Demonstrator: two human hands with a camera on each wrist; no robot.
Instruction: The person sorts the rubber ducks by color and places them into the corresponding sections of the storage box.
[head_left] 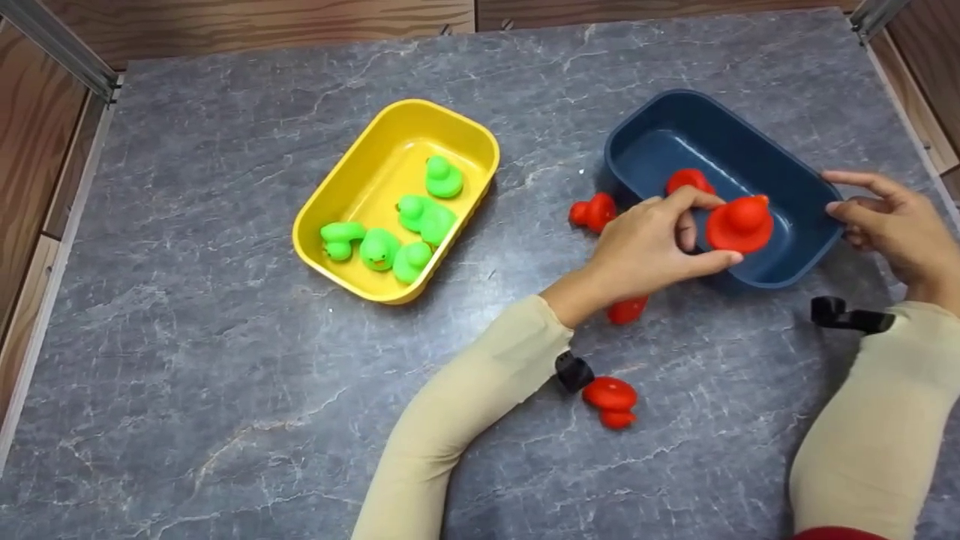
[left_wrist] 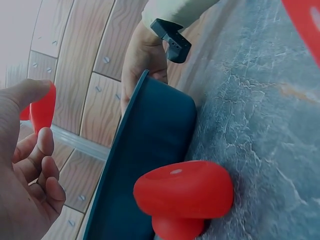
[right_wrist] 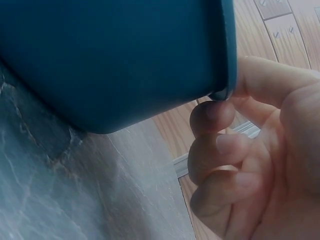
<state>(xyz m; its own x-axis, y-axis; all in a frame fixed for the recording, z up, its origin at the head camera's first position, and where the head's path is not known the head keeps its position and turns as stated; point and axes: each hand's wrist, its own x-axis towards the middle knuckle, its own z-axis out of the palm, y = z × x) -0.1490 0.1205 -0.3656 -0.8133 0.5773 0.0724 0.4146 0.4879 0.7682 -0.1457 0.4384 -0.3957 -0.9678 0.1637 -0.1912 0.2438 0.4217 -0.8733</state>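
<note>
My left hand (head_left: 649, 240) pinches a red rubber duck (head_left: 741, 225) between thumb and fingertips, holding it over the blue bin (head_left: 660, 124). The left wrist view shows this held duck (left_wrist: 44, 110) edge-on, level with the bin's upper part. My right hand (head_left: 892, 225) grips the bin's right end, thumb and fingers on its rim (right_wrist: 227, 55). Another red duck (head_left: 690, 180) lies inside the bin, partly hidden by my left hand. Outside, close to the bin's left wall, a red duck (head_left: 594, 212) rests on its side on the table.
One red duck (head_left: 627, 309) lies partly under my left forearm; a further one (head_left: 611, 401) is nearer me, beside the black wrist camera (head_left: 574, 371). To the left stands a yellow bin (head_left: 307, 225) with several green ducks (head_left: 444, 178). Wooden panels (head_left: 262, 22) border the grey marbled table.
</note>
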